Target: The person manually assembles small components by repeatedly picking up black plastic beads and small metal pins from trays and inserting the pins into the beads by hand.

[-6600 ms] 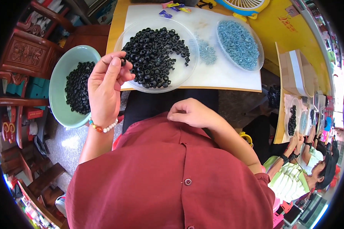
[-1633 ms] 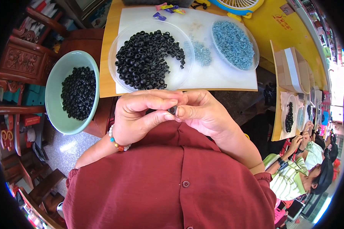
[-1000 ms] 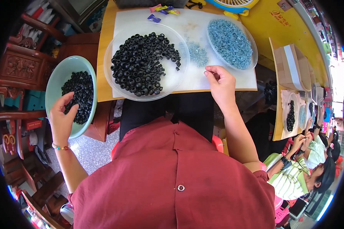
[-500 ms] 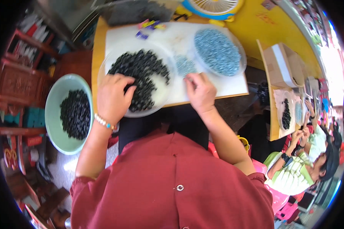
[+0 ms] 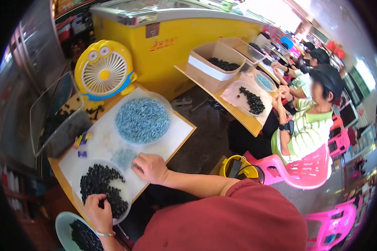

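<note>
My left hand [image 5: 99,211] lies over the near-left part of a shallow clear tray [image 5: 130,194] holding a heap of small black pieces [image 5: 97,180]. Its fingers are bent down toward the pieces, and a gap shows between thumb and forefinger. My right hand [image 5: 151,168] is at the table's near edge, fingertips drawn together beside a loose patch of tiny bluish pieces [image 5: 123,157]. Whatever those fingertips pinch is too small to make out. Farther back, a round clear dish is full of similar shiny blue pieces [image 5: 142,120].
A green basin [image 5: 65,224] of black pieces stands at lower left. Behind the trays are a clear bin [image 5: 56,121], small wrapped packets [image 5: 82,154] and a yellow fan [image 5: 104,70]. At right, a person [image 5: 308,113] works at another table [image 5: 243,118] beside a pink chair [image 5: 297,169].
My view has swung to the right, bringing the neighbouring table and person into fuller view. Both hands remain by the same trays, the right one still by the loose bluish pieces.
</note>
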Action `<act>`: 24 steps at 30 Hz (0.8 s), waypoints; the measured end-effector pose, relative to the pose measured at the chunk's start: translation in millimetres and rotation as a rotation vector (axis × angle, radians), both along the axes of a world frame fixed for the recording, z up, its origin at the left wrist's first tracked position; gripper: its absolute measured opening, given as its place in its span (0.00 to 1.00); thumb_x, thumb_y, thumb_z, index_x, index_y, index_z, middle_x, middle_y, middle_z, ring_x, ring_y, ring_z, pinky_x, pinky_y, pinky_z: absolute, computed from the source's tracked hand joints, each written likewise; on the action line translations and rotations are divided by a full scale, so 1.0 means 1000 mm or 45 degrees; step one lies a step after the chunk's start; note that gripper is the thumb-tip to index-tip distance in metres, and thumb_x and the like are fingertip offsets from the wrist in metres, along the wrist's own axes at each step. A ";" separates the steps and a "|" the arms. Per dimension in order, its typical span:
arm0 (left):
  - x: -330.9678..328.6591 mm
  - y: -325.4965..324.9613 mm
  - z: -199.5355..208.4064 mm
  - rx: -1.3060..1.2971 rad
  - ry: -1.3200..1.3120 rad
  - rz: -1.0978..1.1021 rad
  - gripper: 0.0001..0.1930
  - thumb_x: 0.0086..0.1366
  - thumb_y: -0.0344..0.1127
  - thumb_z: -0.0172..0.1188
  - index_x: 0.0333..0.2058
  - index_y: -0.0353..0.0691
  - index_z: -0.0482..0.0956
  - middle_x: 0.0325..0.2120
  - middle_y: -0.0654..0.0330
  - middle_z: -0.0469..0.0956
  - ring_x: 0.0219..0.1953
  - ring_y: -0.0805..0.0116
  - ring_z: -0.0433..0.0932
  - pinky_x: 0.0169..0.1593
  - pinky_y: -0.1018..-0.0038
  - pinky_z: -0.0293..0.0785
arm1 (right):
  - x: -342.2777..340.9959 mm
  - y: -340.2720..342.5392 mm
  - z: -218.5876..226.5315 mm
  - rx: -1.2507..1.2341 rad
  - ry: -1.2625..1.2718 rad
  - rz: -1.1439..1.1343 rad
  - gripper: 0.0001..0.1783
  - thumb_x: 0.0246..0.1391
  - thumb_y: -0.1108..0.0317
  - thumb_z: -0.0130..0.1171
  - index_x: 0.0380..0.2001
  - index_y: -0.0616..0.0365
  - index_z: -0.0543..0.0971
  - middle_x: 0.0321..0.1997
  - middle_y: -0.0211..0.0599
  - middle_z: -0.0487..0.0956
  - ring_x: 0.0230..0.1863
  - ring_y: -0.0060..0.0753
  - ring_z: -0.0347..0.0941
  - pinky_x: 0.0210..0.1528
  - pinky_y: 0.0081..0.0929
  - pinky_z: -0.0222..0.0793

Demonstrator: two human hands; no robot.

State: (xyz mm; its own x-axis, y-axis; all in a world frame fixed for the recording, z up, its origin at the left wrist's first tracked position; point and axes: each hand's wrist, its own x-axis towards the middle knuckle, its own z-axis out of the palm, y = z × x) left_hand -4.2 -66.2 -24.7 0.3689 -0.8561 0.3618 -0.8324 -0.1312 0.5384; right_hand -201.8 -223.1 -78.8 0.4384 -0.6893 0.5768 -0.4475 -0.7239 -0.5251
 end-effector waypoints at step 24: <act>-0.012 0.068 -0.011 -0.467 0.396 -0.015 0.06 0.57 0.18 0.54 0.33 0.30 0.78 0.34 0.56 0.78 0.38 0.65 0.75 0.47 0.73 0.69 | -0.003 0.007 -0.013 -0.054 -0.126 -0.006 0.07 0.40 0.73 0.55 0.25 0.53 0.68 0.25 0.36 0.73 0.27 0.43 0.73 0.25 0.38 0.66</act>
